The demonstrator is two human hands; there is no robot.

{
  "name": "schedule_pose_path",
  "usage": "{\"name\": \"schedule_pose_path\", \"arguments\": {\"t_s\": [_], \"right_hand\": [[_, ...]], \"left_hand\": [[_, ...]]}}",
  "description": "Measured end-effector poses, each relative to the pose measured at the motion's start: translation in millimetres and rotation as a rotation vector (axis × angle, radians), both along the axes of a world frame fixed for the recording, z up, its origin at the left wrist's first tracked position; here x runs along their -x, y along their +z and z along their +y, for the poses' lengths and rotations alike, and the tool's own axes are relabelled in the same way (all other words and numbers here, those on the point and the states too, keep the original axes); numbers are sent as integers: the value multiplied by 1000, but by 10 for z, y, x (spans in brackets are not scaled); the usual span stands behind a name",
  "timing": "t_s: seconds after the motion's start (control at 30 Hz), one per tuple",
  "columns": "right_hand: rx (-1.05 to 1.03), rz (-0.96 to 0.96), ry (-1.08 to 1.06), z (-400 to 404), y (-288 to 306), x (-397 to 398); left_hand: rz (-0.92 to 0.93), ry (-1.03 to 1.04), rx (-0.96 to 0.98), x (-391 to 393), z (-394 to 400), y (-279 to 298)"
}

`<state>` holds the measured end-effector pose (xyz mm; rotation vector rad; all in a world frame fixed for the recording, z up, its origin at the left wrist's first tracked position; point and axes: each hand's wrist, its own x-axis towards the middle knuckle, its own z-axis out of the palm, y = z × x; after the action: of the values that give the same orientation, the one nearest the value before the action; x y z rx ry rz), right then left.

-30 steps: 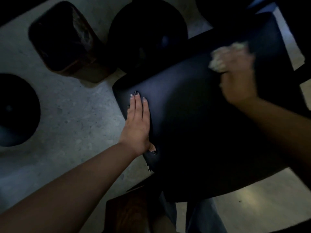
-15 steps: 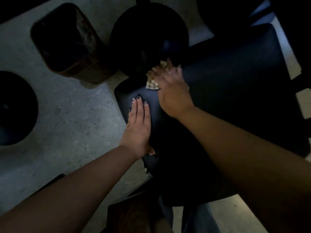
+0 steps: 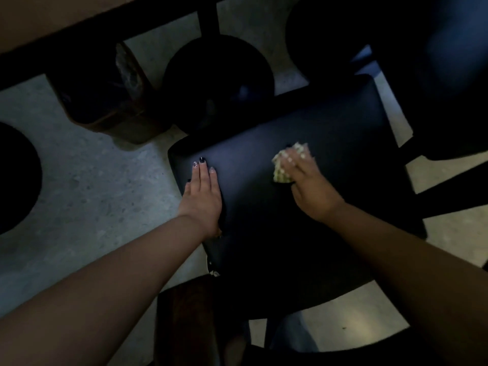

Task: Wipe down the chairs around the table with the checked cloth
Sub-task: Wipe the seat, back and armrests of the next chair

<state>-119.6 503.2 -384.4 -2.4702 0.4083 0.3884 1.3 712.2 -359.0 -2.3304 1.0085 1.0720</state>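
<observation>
Mid-wipe on the chair seat [image 3: 303,207], dark padded top, seen from straight above.

Left hand [image 3: 202,199] lies flat on the seat's 9 o'clock edge, fingers [image 3: 202,171] straight and together, gripping nothing. Looks like it is steadying the chair.

Right hand [image 3: 307,186] sits near the seat's centre, slightly toward 1 o'clock, pressing the checked cloth [image 3: 282,167] down. The cloth is bunched, poking out at the fingertips and on the hand's 9 o'clock side. Motion blur there, so I can't tell whether the fingers curl round the wad or just press flat on it.

Step, as I judge it: seat surface of this one chair is being wiped, with the cloth in contact and mid-stroke. How much of the seat has been covered isn't readable, dim light, no visible streaks.

Next move likely calls for: carrying strokes out to the 3 o'clock edge and the 6 o'clock edge near the person's body, then shifting the left hand so the patch under it gets covered.

Around it: worktop [image 3: 66,19] edge at 11 o'clock, its round pedestal base [image 3: 219,83] at 12, a bin [image 3: 105,93] at 10, another dark seat [image 3: 435,62] at 1–2 o'clock, probably due a wipe too.
</observation>
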Motion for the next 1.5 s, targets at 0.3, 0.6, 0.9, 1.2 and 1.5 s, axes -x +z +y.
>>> {"name": "schedule_pose_path", "arguments": {"t_s": [0.3, 0.6, 0.9, 1.2, 1.5], "right_hand": [[-554, -129, -479, 201, 856, 133], [-643, -228, -504, -50, 2490, 587], [-604, -245, -510, -124, 3402, 1452], [-465, -340, -571, -116, 3902, 2507], [-79, -290, -617, -669, 4038, 3121]], "left_hand": [[-71, 527, 373, -137, -156, 736], [-53, 931, 770, 926, -270, 2096], [96, 798, 703, 1988, -171, 2871], [144, 629, 766, 3010, -239, 3381], [236, 705, 773, 3650, -582, 3468]]}}
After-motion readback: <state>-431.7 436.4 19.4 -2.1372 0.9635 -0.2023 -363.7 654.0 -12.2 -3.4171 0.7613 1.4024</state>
